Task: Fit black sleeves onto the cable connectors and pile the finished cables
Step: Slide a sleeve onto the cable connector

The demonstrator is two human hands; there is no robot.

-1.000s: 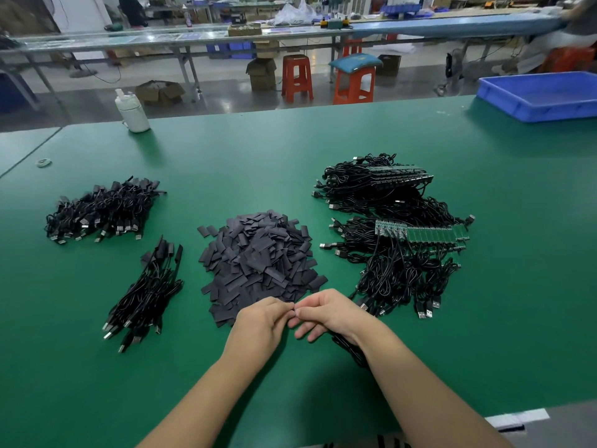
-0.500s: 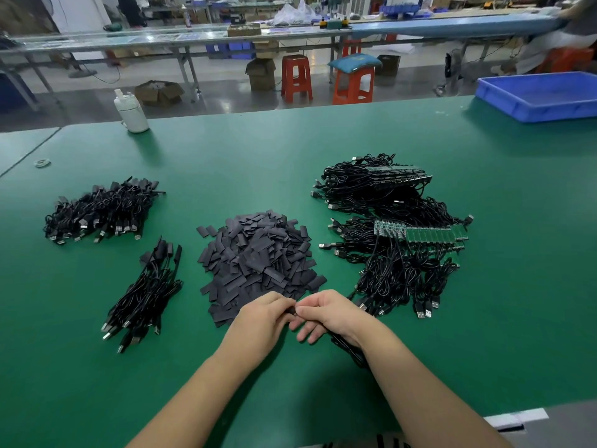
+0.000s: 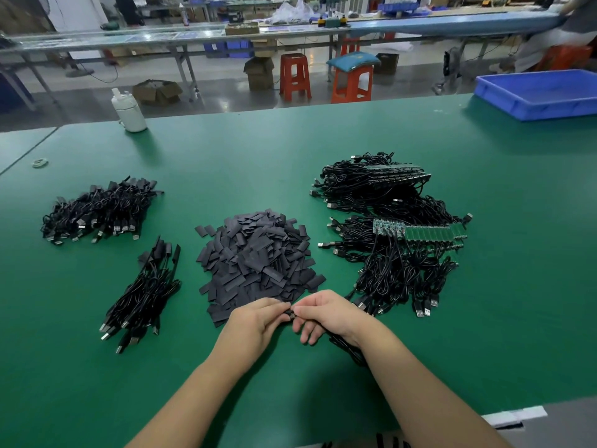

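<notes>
Connector (image 3: 292, 315) pinched btwn left hand (image 3: 258, 321) & right hand (image 3: 329, 313), fingertips meeting, just below sleeve pile (image 3: 258, 253)

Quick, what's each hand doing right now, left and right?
Left hand: fingers pinch a small black piece between the hands, likely a sleeve.
Right hand: pinches the same spot; a black cable runs under its wrist.

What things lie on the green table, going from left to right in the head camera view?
Far pile of sleeved cables → near pile of sleeved cables → heap of black sleeves → tangle of cables with green boards → blue tray at the far right edge.
</notes>
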